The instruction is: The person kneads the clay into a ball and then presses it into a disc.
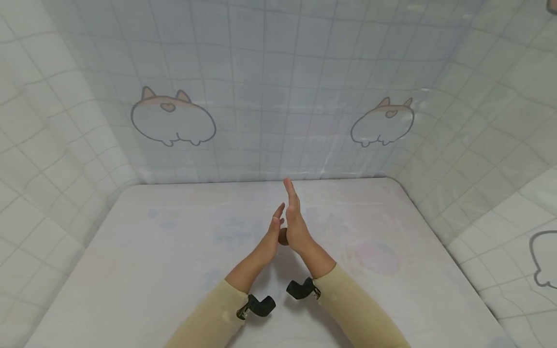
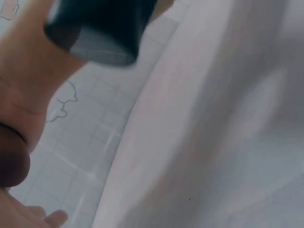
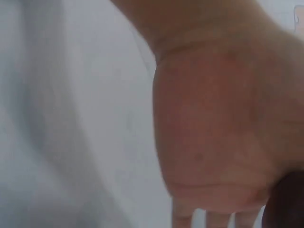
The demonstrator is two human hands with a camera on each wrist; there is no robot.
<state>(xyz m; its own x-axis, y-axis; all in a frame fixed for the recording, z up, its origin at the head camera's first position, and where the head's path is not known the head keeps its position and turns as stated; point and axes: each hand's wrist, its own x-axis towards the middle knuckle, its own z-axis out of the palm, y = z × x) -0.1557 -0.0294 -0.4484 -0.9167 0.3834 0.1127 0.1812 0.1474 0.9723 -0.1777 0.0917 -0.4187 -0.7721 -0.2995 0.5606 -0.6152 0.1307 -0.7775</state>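
A small brown ball (image 1: pixel 283 237) sits between my two palms, a little above the white tabletop. My left hand (image 1: pixel 268 243) lies against its left side with the fingers straight, pointing forward. From the right, my right hand (image 1: pixel 298 229) presses it with a flat palm, its fingers reaching farther forward. The left wrist view catches the brown ball (image 2: pixel 13 162) at the left edge, touching skin above and below. In the right wrist view a broad palm fills the middle, and part of the brown ball (image 3: pixel 286 205) shows at the lower right corner.
Under the hands is a white table (image 1: pixel 143 251) with faint pastel patches. Grid-patterned sheets with dog drawings (image 1: pixel 173 118) stand at its back and sides. Each sleeve carries a dark wrist camera; the left camera (image 1: pixel 261 306) and right camera (image 1: pixel 300 289) sit close together.
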